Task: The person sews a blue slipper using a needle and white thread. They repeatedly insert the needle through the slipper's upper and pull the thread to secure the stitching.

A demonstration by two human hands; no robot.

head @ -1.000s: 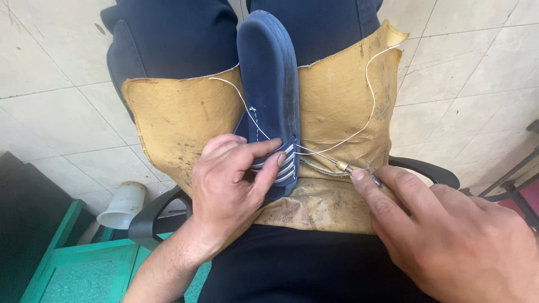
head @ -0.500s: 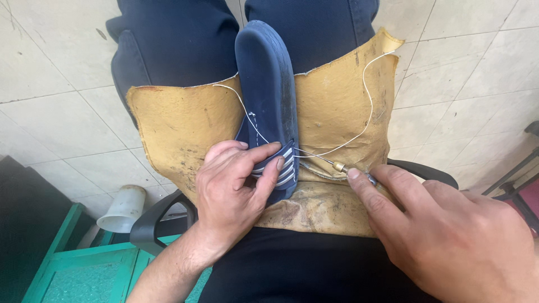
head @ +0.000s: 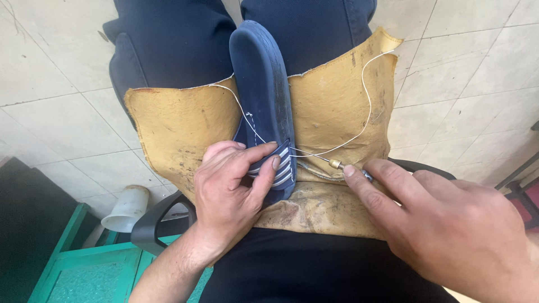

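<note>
A dark blue slipper (head: 259,90) lies sole-up along my lap on a worn tan leather apron (head: 331,106). My left hand (head: 230,191) grips its near end, thumb pressed on the blue strap with white stripes (head: 279,165). My right hand (head: 443,224) pinches a stitching awl with a brass tip (head: 337,164), its needle pointing into the strap's edge. A white thread (head: 368,106) loops from the needle across the apron, and another strand (head: 244,115) runs along the slipper's left side.
I sit on a chair with black armrests (head: 154,221) over a pale tiled floor (head: 56,95). A white plastic cup (head: 126,207) lies on the floor at the left, beside a green crate (head: 84,275). Dark trouser legs fill the top.
The view has shifted slightly. My right hand has edged the awl a little toward the strap, while my left hand keeps its grip on the slipper.
</note>
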